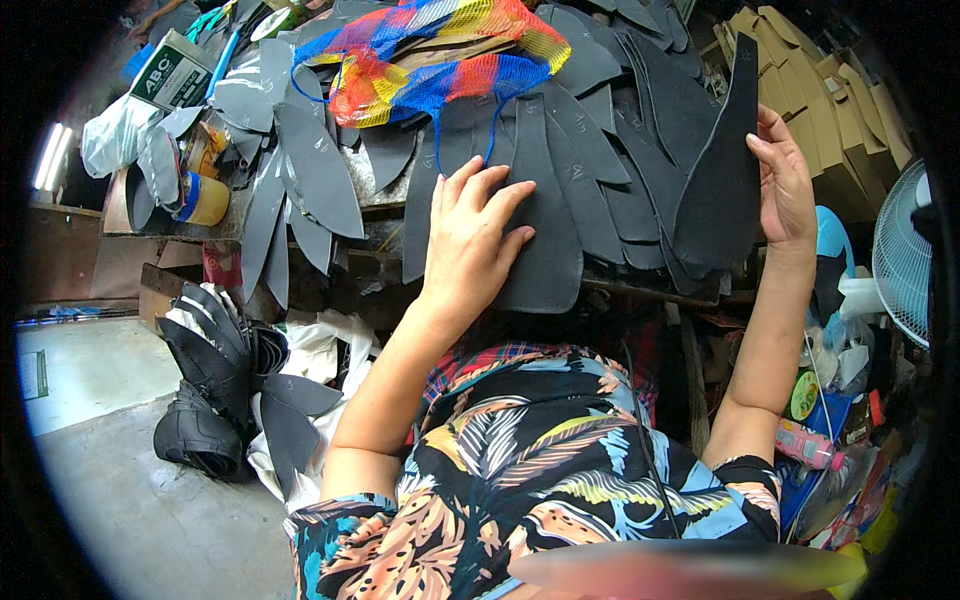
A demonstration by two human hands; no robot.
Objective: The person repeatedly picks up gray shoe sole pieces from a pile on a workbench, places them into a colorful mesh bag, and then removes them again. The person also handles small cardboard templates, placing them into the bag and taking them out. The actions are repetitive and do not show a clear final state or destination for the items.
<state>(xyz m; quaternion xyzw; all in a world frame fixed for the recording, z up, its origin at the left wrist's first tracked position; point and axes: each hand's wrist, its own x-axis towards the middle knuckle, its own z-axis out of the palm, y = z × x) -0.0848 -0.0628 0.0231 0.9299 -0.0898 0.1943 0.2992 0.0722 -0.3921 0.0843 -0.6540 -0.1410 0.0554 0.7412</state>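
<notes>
My right hand (788, 188) is raised at the right end of the worktable, closed on the edge of a long black cut piece (722, 175). That piece looks like leather or foam sheet, narrow at the top and broad at the bottom, and it stands upright. My left hand (472, 228) has its fingers spread over another flat black piece (540, 250) hanging past the table's front edge. Close to its fingertips, blue cords trail from a red, blue and yellow mesh bag (445, 75). More black cut pieces (590, 205), some with pale marks, overlap between my hands.
Brown cardboard pieces (830, 110) are stacked at the far right, above a fan (900, 255). A yellow jar (205, 200) and a green-and-white box (175, 72) sit at the left. Black shaped pieces (205, 430) lie bundled on the floor. A pink bottle (808, 443) is among clutter at lower right.
</notes>
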